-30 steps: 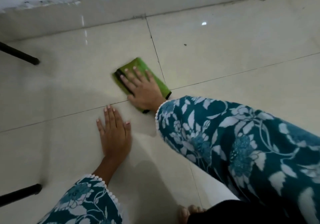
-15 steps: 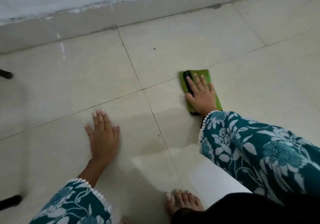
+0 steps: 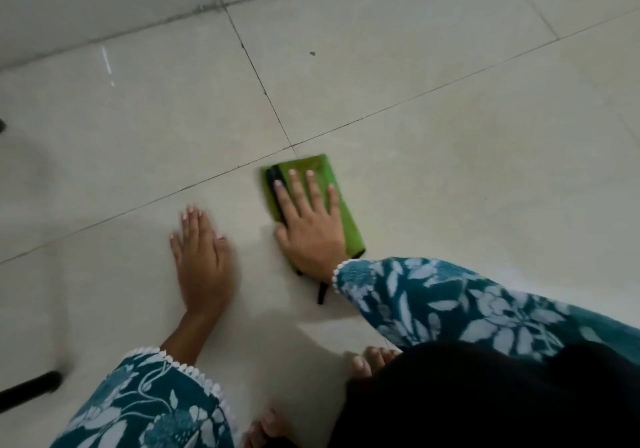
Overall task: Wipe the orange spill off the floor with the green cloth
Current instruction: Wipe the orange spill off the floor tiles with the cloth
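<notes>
The floor tiles (image 3: 433,177) are smooth, glossy ceramic with dark grout lines. The green cloth (image 3: 346,219) is soft matt fabric with black trim. The sleeves (image 3: 450,309) are printed woven cloth with white scalloped edging.

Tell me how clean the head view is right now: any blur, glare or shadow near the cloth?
Head view: the green cloth and right hand are smeared with motion blur; the left hand, flat on the floor, is soft too. A bright streak of glare lies on the tile near the wall. The person's shadow darkens the floor below the hands. No orange shows.
</notes>
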